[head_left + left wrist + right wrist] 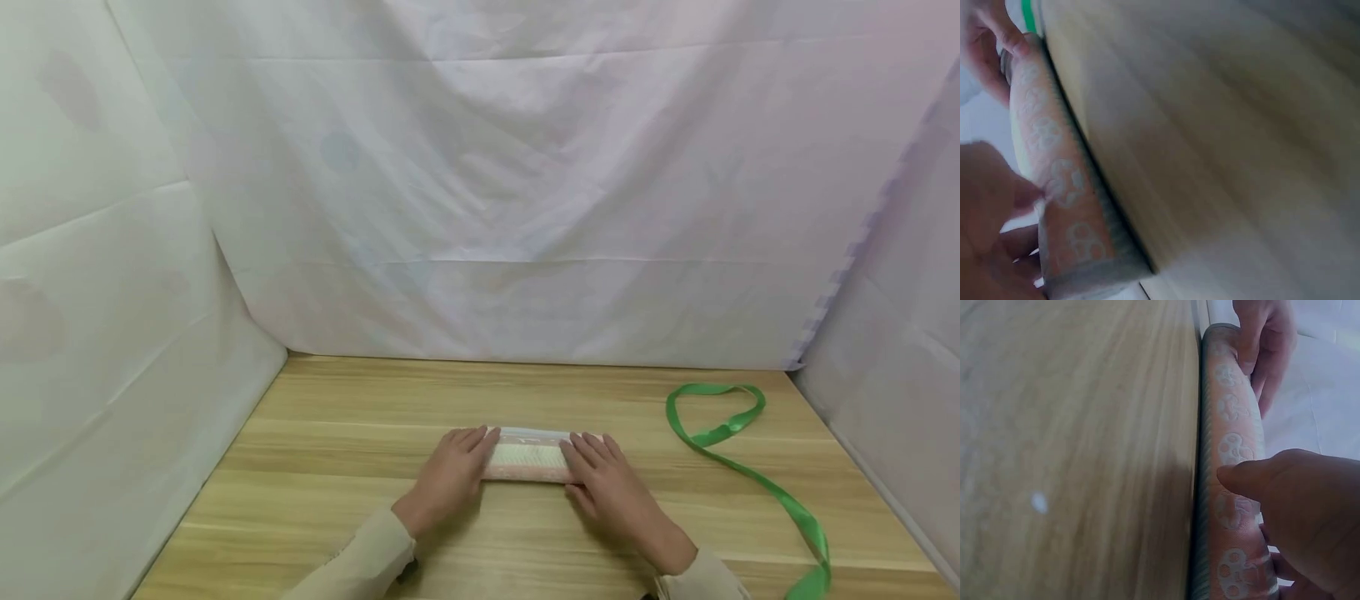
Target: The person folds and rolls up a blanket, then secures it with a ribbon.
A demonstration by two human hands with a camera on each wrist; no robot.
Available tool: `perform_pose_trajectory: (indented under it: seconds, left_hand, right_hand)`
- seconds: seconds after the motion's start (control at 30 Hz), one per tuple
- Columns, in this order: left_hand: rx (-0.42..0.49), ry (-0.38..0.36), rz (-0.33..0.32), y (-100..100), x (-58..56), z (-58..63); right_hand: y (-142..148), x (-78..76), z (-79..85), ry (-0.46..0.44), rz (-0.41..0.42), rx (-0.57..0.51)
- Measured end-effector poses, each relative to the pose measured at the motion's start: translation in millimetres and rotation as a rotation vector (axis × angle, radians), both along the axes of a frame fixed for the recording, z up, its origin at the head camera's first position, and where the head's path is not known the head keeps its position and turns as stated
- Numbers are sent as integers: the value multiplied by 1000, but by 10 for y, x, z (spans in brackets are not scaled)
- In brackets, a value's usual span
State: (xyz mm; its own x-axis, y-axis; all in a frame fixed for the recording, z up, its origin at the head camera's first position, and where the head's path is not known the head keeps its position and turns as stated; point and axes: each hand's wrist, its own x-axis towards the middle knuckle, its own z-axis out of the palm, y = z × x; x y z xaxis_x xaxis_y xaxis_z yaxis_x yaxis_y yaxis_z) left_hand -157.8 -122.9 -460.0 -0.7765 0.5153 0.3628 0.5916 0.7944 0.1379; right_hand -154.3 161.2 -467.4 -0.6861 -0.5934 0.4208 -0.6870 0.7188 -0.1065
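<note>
1. Patterned roll (528,462) is lying crosswise on the wood-grain table (337,500), mid-front, between both hands; wrist views are showing pale paw-like prints on its pink near face.
2. Left hand (447,477) is holding the left end: fingers are lying close together over the top, thumb is pressing the near face.
3. Right hand (617,497) is holding the right end: fingers are lying slightly spread over the top, thumb is resting on the near face. Can't tell how hard either is squeezing.
4. Green ribbon (795,504) is curling along the table's right side, apart from both hands.
5. White sheet (525,208) is hanging behind.
</note>
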Motion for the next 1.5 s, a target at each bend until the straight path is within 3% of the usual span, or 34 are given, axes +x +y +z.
perform_pose_trajectory:
  seconds: [0.13, 0.3, 0.8, 1.17, 1.5]
  left_hand:
    - [-62, -98, -31, -25, 36, 16]
    - [-99, -167, -39, -47, 52, 36]
    - [-165, -193, -62, -84, 4, 31]
    - [-254, -258, -31, -81, -75, 30]
    - [-280, -284, -62, -85, -200, 49]
  right_hand:
    - [-2, 14, 4, -10, 0, 23]
    - [3, 9, -4, -1, 5, 32]
    - [18, -24, -26, -20, 29, 17]
    - [49, -102, 11, -159, 16, 105]
    - [70, -210, 93, -268, 48, 162]
